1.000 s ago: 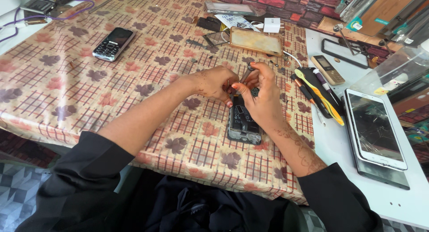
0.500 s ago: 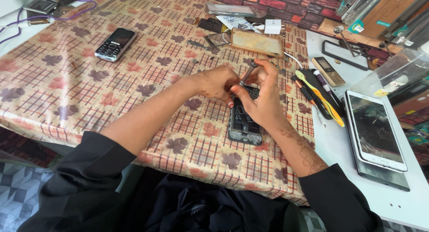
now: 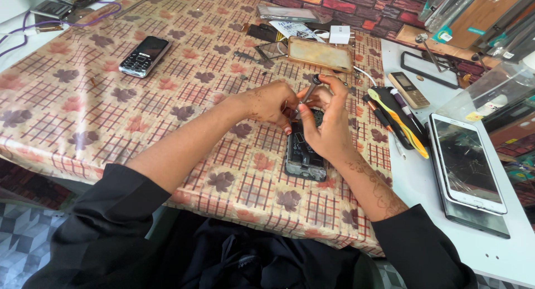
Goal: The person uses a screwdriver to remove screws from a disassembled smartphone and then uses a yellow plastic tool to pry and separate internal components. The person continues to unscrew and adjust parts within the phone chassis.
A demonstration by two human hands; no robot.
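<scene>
An opened smartphone [image 3: 305, 155] with its back removed lies on the leaf-patterned tablecloth [image 3: 111, 111], its inner parts showing. My right hand [image 3: 329, 119] holds a thin metal screwdriver [image 3: 308, 91] upright, with the tip down at the phone's top end. My left hand [image 3: 270, 102] rests at the phone's upper left corner, fingers curled against it and touching the right hand. The phone's top end is hidden under both hands.
A black keypad phone [image 3: 145, 55] lies far left. A tan phone case [image 3: 320, 54] and a white charger [image 3: 339, 34] sit behind. At the right lie several screwdrivers [image 3: 398, 119], a small keypad phone [image 3: 408, 89] and a cracked white smartphone [image 3: 465, 163].
Both hands stay on the opened phone. The screwdriver in my right hand has tilted slightly; the hands shifted only a little.
</scene>
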